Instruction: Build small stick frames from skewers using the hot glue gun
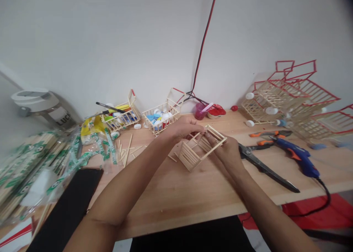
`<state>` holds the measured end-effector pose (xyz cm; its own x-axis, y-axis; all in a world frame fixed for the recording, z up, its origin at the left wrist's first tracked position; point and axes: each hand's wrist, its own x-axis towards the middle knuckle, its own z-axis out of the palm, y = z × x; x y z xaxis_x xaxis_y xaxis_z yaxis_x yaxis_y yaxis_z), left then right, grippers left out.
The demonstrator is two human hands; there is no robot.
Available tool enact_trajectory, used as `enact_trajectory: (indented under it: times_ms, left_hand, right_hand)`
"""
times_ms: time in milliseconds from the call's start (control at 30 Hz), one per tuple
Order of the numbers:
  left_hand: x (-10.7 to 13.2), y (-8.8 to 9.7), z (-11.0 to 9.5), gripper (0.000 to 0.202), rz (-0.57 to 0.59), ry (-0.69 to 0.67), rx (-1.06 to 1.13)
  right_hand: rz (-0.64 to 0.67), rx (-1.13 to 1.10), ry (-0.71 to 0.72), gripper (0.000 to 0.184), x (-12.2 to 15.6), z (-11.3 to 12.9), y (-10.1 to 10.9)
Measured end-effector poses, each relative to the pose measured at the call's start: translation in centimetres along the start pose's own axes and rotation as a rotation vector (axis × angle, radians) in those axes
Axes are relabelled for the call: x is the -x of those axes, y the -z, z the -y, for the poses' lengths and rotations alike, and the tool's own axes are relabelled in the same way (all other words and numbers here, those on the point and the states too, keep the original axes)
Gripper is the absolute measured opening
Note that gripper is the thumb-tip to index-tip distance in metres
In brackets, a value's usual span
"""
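Between my two hands is a small open basket frame of thin wooden sticks [190,157], tilted above the table. My right hand [224,149] grips its right side, with the fingers wrapped round the sticks. At its far upper edge, my left hand [189,128] has its fingertips pinched together; whether they hold a stick or only the frame's edge cannot be made out. Several short cut sticks [121,154] lie on the table left of my left forearm. To the right of my right hand rests a pair of black-bladed shears [264,167].
A blue glue gun [300,158] with a cord and orange-handled pliers [267,134] lie at the right. Behind them stand stick carts with red rims [292,93]. Stick baskets of bottle caps [161,117] line the wall. Packaged sticks [27,163] and a black phone-like slab [71,208] fill the left.
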<state>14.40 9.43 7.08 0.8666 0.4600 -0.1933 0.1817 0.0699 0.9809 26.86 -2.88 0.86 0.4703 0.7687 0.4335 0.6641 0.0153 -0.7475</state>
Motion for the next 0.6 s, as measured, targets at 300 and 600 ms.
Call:
enact_trajectory:
  times_ms: [300,600]
  left_hand:
    - [0.7,-0.3,-0.8,0.027,0.019,-0.023,-0.076]
    - [1.0,-0.8,-1.2,0.027,-0.032,-0.031,-0.071]
  right_hand:
    - [0.004,-0.055,-0.013,0.034,0.0,-0.3,-0.2]
    - [-0.007,-0.033,-0.019,0.037,0.1,-0.2,-0.2]
